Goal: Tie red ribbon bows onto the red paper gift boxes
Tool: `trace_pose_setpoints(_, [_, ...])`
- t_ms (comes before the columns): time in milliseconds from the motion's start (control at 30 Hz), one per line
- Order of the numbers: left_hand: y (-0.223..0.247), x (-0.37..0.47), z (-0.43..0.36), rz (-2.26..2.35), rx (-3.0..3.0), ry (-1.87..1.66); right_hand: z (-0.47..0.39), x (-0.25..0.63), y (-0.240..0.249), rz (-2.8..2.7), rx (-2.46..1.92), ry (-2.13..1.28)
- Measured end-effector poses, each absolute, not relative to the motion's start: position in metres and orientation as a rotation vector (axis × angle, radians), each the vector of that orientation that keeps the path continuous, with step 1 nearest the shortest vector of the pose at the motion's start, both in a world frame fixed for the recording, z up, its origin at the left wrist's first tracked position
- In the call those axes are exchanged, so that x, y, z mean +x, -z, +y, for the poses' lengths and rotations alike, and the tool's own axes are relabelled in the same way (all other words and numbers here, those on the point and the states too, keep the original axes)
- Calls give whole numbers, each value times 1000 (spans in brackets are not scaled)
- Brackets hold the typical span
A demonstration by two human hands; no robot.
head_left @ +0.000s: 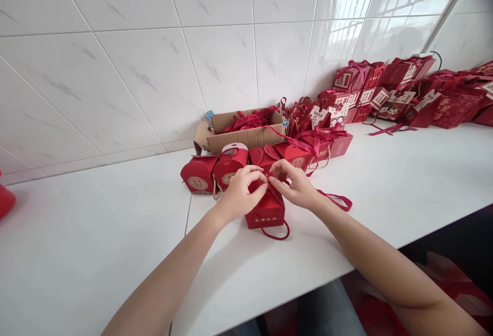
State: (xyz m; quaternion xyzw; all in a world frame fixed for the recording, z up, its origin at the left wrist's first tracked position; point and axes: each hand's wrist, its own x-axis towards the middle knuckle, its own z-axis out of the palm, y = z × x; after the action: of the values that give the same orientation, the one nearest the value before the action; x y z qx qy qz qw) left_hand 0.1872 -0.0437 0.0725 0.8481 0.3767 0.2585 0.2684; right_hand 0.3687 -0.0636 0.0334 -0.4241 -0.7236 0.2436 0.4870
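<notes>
On the surface (215,295), both hands (246,187) (290,184) pinch at the red box's (265,211) top, where closing seems underway, needing steady fingertips.

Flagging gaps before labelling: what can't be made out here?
- What the left hand and right hand pinch: head view, hidden by fingers.
- Top of the front box: head view, mostly behind both hands.
- Carton floor: head view, under ribbons.
- Red thing: head view, cut off by left edge.
- Far-right box: head view, cut off by right edge.
</notes>
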Motion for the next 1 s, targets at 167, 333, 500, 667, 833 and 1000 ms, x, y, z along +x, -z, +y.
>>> trace_pose_setpoints(167, [-80,182,-46,941,2238,-742,-63,370,-40,-1659,-934,-675])
trace_pose_setpoints(333, [-93,172,-45,939,2245,-771,-65,369,-42,-1436,-880,-1092])
trace_pose_setpoints(500, [-103,166,-43,958,2175,-814,-70,366,-42,-1506,-901,-1120])
trace_pose_setpoints(667, [-118,159,-48,902,1912,-979,-70,368,-43,-1556,-822,-1206])
trace_pose_setpoints(833, [-132,149,-48,758,1628,-1356,-66,374,-40,-1559,-697,-1377])
trace_pose_setpoints(1000, [-133,151,-45,869,1524,-1204,-64,375,-42,-1586,-713,-1306])
